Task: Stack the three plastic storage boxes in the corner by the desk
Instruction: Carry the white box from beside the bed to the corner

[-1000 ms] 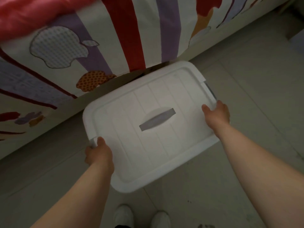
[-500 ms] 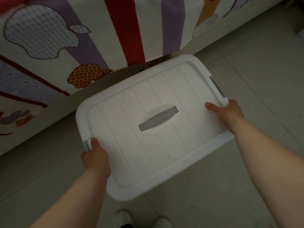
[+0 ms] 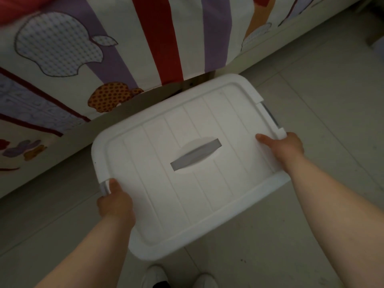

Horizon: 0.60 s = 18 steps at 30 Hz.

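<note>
One white plastic storage box [image 3: 166, 204] with a ribbed lid and a grey handle in the lid's middle fills the centre of the head view. It is held between both hands in front of the bed. My left hand [image 3: 115, 201] grips the box's left short edge by a grey latch. My right hand [image 3: 284, 147] grips the right short edge, thumb on the lid, just below the other grey latch. No other storage box is in view.
A bed with a cover [image 3: 104, 48] printed in stripes and fruit shapes runs across the top, its edge overhanging just beyond the box. Pale floor tiles [image 3: 322, 96] spread to the right and below. The tips of white shoes [image 3: 155, 275] show at the bottom edge.
The box has come out from under the bed's edge, toward me and slightly right, and looks larger. Both hands have kept their hold on its ends.
</note>
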### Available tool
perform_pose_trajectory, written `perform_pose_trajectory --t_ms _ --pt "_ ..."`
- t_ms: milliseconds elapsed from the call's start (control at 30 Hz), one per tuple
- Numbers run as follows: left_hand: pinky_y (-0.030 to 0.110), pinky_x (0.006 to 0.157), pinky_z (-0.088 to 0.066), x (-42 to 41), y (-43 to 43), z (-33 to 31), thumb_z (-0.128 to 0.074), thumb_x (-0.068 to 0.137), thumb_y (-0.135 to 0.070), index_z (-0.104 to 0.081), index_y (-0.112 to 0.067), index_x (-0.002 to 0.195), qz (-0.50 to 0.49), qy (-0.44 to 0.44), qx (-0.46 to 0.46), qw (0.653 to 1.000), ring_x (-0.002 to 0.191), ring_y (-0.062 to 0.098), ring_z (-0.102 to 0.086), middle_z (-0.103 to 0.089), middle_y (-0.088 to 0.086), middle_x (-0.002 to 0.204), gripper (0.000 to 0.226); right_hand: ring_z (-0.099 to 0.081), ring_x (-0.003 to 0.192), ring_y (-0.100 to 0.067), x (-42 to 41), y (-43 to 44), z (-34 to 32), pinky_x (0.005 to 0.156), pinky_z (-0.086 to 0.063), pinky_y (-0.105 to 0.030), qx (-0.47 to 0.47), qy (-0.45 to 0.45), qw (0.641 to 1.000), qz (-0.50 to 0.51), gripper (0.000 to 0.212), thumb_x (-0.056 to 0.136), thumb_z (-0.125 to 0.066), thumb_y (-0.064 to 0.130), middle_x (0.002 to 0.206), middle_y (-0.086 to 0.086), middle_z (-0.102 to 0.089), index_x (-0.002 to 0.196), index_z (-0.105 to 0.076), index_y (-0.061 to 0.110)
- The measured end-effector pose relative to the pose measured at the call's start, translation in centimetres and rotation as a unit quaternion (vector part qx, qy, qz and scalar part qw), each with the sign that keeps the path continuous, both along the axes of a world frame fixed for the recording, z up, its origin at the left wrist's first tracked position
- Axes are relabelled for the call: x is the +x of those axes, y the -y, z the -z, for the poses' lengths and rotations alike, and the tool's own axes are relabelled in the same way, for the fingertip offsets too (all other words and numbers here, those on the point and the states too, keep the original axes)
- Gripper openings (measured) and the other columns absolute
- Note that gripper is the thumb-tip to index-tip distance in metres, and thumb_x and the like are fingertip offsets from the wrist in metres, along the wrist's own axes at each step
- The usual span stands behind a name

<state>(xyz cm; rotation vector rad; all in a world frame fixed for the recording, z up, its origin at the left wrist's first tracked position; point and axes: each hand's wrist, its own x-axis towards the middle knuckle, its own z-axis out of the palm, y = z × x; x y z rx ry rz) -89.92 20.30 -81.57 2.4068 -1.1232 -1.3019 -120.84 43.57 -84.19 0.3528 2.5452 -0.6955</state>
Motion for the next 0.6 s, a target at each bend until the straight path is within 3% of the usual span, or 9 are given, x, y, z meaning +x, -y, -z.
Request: perform_pose_trajectory --t_ms 133,267,600 --pt "0.039 0.108 -0.034 0.5 0.2 -1.8 -0.039 0.094 -0.056 -0.034 0.001 0.144 -0.019 0.009 -0.004 1.0 0.133 0.038 -0.044 -0.04 0.021 0.149 0.077 -0.062 0.11 -0.035 0.6 0.0 -1.4 0.097 -0.047 -0.052 -0.003 -0.004 1.0 0.005 0.128 0.014 -0.061 0.091 0.118 -0.009 -0.067 0.117 -0.059 0.015" --pt "0.038 0.106 -0.037 0.7 0.6 -4.4 -0.042 0.094 -0.055 -0.036 0.0 0.143 -0.04 0.006 -0.008 0.999 0.131 0.037 -0.046 -0.042 0.02 0.148 0.074 -0.061 0.111 -0.035 1.4 0.3 -3.9 0.098 -0.047 -0.052 0.001 -0.005 1.0 0.009 0.122 0.02 -0.065 0.086 0.119 -0.009 -0.067 0.119 -0.059 0.016" --pt "0.04 0.106 -0.037 1.8 1.8 -14.9 -0.045 0.095 -0.05 -0.036 -0.005 0.145 -0.06 -0.026 0.0 0.998 0.131 0.036 -0.047 -0.044 0.016 0.148 0.068 -0.058 0.117 -0.037 3.8 1.2 -14.7 0.101 -0.045 -0.051 0.012 -0.016 1.0 0.012 0.123 0.023 -0.061 0.082 0.127 -0.015 -0.062 0.122 -0.056 0.009"
